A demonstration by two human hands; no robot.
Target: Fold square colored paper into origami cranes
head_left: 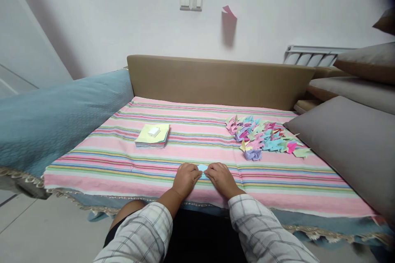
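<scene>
A small piece of light blue paper lies low over the striped cloth, between my two hands. My left hand pinches its left side with thumb and fingers together. On the right side, my right hand holds it in the same kind of pinch. The fingertips cover much of the paper, so its folds are hard to make out. Farther right lies a pile of folded paper figures in many colours. To the left sits a stack of square coloured paper, with a small white block on top.
Pink striped cloth covers the sofa seat. A brown backrest stands behind it, a blue-covered armrest at left, grey cushions at right. On the wall are switches and a pink paper.
</scene>
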